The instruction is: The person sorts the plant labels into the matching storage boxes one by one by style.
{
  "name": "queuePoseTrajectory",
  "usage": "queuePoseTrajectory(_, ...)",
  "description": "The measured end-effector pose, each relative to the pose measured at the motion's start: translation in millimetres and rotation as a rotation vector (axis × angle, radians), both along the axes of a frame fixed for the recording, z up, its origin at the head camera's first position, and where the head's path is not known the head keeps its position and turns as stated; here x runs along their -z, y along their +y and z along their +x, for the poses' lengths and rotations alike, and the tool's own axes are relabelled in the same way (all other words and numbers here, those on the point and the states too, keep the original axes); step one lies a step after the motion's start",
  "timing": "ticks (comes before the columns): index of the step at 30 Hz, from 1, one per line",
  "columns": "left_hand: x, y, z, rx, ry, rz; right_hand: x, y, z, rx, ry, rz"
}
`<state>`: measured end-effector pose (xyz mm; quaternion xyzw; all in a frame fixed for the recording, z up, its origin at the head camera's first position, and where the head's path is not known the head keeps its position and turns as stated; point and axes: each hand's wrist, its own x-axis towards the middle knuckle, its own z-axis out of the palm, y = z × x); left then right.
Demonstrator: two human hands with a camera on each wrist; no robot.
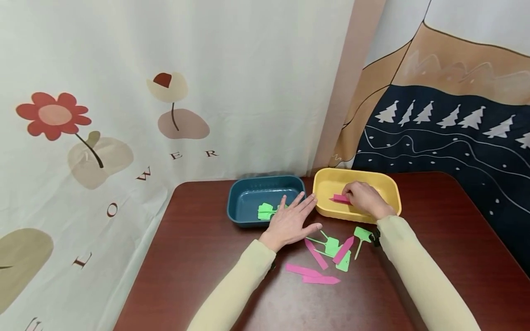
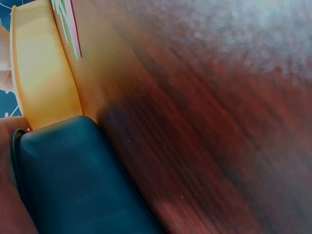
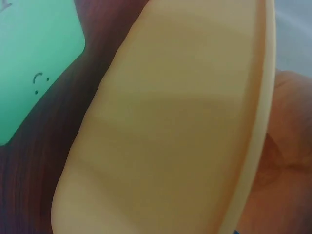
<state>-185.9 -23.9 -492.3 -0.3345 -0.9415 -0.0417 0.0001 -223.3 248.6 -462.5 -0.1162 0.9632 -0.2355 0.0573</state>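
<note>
Head view: two hands over a dark red-brown wood-grain table [image 1: 207,257], well apart at the wrists, pale yellow sleeves [image 1: 232,287] on both arms.
Left hand [image 1: 288,224]: fingers straight and spread, laid across the near right rim of the blue tub; fingertips near the left end of the yellow tub; no item seen in its grasp.
Right hand [image 1: 365,198]: reaches over the near side of the yellow tub, fingers curled, pinching pink pointed tags; exact count unclear.
Pinched pink tags [image 1: 340,199]: within the yellow tub's outline, tips to the left; whether they touch its floor, cannot tell.
Blue tub [image 1: 246,202]: far side of table, left; green tags [image 1: 265,211] inside, toward the near right, partly behind the left hand.
Yellow tub [image 1: 343,214]: far side, right, just beside the blue one.
Loose green T-shaped tags [image 1: 332,247]: on the table near the tubs, some overlapping; one at right, by the right wrist.
Loose pink pointed strips [image 1: 321,279]: four, among and nearer than the green; the nearest two overlap.
Right wrist view: smiley-like mark on a green tag [image 3: 29,58] beside the yellow tub.
Backdrop: white flower-print curtain [image 1: 256,92] left; navy tree-print panel [image 1: 439,138] right.
</note>
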Motion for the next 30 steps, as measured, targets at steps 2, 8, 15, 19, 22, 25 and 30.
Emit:
queuePoseTrajectory(2, 0.0, 1.1, -0.2, 0.0, -0.005, 0.005, 1.2, 0.8, -1.3, 0.001, -0.024, -0.001)
queuePoseTrajectory(8, 1.8, 2.3, -0.6, -0.001, -0.013, 0.014, 4.6, 2.0, -3.2, 0.007, -0.062, 0.006)
queuePoseTrajectory(15, 4.5, 2.2, -1.6, 0.003, -0.007, 0.024, 3.4, 1.9, -1.9, 0.031, -0.036, -0.004)
queuePoseTrajectory(19, 4.9, 2.3, -1.3, 0.004, -0.003, 0.016, -3.3, -0.6, 4.7, 0.07, 0.002, -0.027)
queuePoseTrajectory(22, 4.7, 2.1, -1.2, 0.004, -0.001, 0.011, -8.2, -3.1, 12.1, 0.077, 0.068, -0.041)
queuePoseTrajectory(25, 3.9, 1.7, -1.1, 0.003, -0.002, 0.009, -13.3, -6.2, 21.7, 0.082, 0.123, -0.048)
queuePoseTrajectory(30, 2.9, 1.1, -1.2, 0.0, 0.005, 0.006, -20.6, -12.5, 42.9, 0.098, 0.194, -0.071)
